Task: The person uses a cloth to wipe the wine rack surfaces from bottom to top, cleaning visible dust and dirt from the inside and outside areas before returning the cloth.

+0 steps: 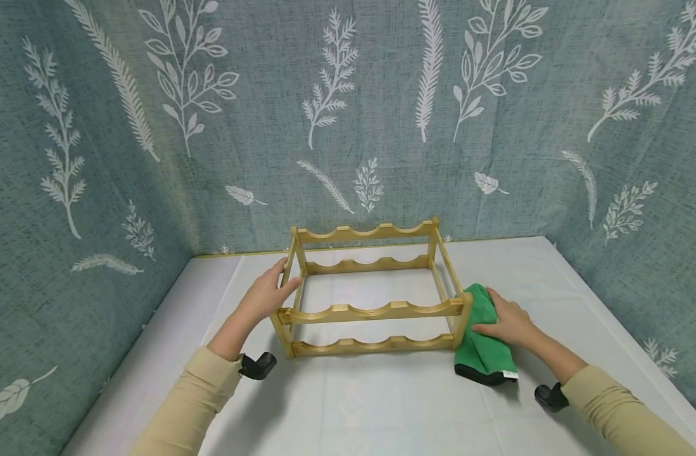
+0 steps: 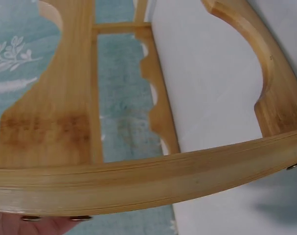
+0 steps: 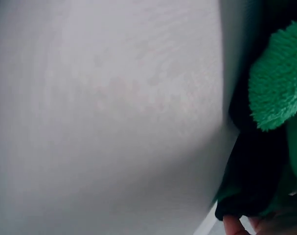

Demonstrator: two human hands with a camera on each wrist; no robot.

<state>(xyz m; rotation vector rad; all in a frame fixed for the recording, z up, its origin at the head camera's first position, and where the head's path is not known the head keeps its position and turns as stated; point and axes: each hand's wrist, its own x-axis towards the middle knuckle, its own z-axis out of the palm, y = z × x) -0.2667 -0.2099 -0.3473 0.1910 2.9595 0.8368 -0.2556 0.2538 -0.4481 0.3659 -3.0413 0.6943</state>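
Observation:
A wooden rack [image 1: 370, 311] with scalloped rails stands on the white-covered table, two tiers high. At its upper left side my left hand [image 1: 263, 294] grips the side bar, thumb on the near side and fingers over it. The left wrist view shows the bar [image 2: 138, 188] up close, with part of the hand below it. A green cloth [image 1: 481, 348] with a black edge and a white tag is bunched under my right hand [image 1: 510, 323], against the rack's right side. Fluffy green pile of the cloth [image 3: 280, 78] shows in the right wrist view, fingertips [image 3: 233, 225] at its black edge.
The white table cover [image 1: 376, 405] extends around the rack. Behind and on both sides hangs a blue-green curtain [image 1: 279, 126] with white leaf prints, close beyond the table's back edge. A black strap mount [image 1: 259, 366] sits at my left wrist, another [image 1: 550, 398] at the right.

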